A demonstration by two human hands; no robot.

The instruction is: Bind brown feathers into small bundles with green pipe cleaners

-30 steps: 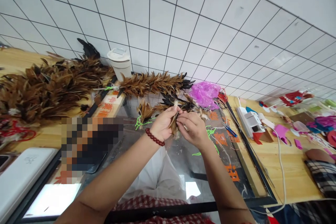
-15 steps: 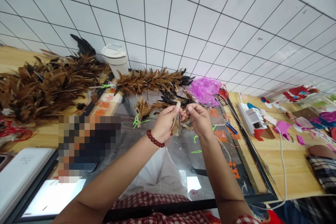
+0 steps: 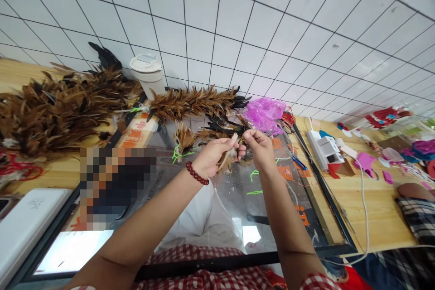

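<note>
My left hand, with a dark red bead bracelet at the wrist, is closed on a small bunch of brown feathers. Its pale quill ends stick up above the thumb. Close on the right, my right hand has thumb and forefinger pinched together by the bunch; what is between them is too small to make out. Behind the hands lie loose black and brown feathers. A small feather tuft tied with green string lies to the left.
A long feather garland runs along the wall beside a white cup. A big feather heap fills the left. Purple plastic, a blue pen-like tool and a power strip are on the right. Another person's sleeve shows far right.
My left hand has shifted slightly left and down, and the right hand slightly right and up, so the gap between them is a little wider. The feather bunch stays in my left hand.
</note>
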